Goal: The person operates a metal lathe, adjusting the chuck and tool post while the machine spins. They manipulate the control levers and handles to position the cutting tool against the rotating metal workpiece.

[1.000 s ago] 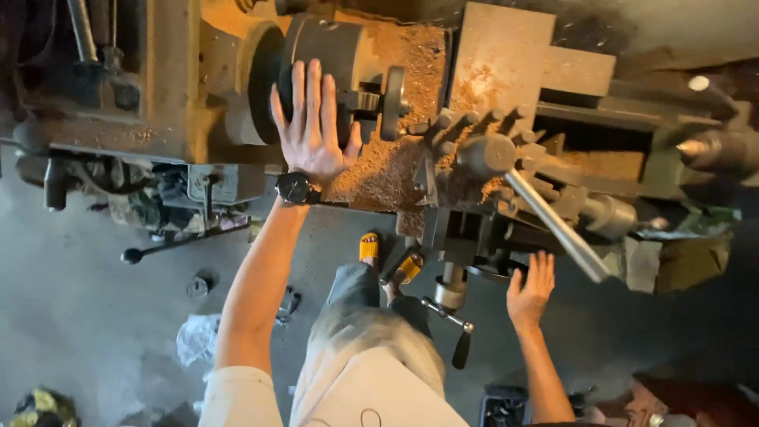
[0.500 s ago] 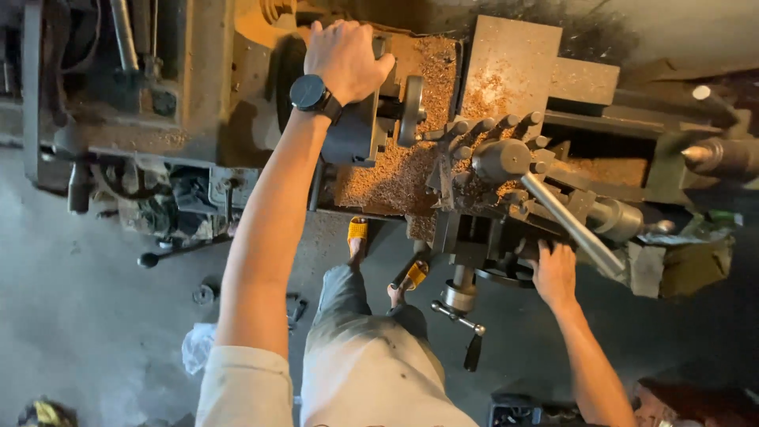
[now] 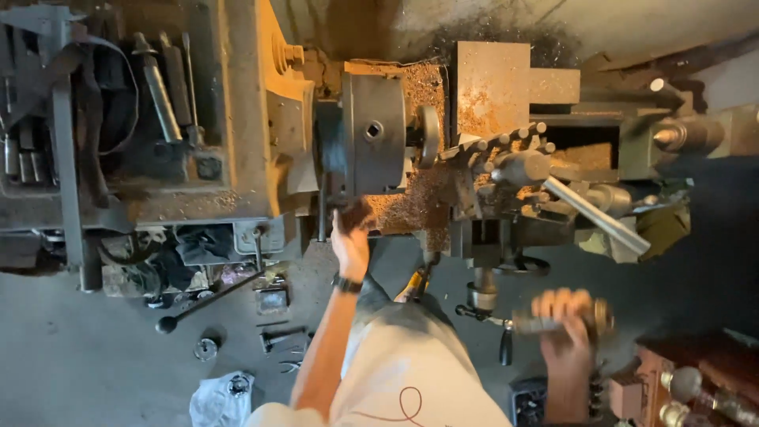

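The left hand reaches up with the arm stretched out. Its fingers touch the bottom edge of the one round chuck, but I cannot tell if they grip it. The right hand is low and to the right, closed around one handle. That handle sits well apart from the chuck.

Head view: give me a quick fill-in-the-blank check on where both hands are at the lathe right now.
1. The left hand reaches up to the underside of the lathe's round ____.
2. The right hand is closed around a crank ____.
3. The wrist with the dark watch belongs to the ____ hand.
4. The chips below the chuck are ____ in colour.

Missing words: chuck; handle; left; brown
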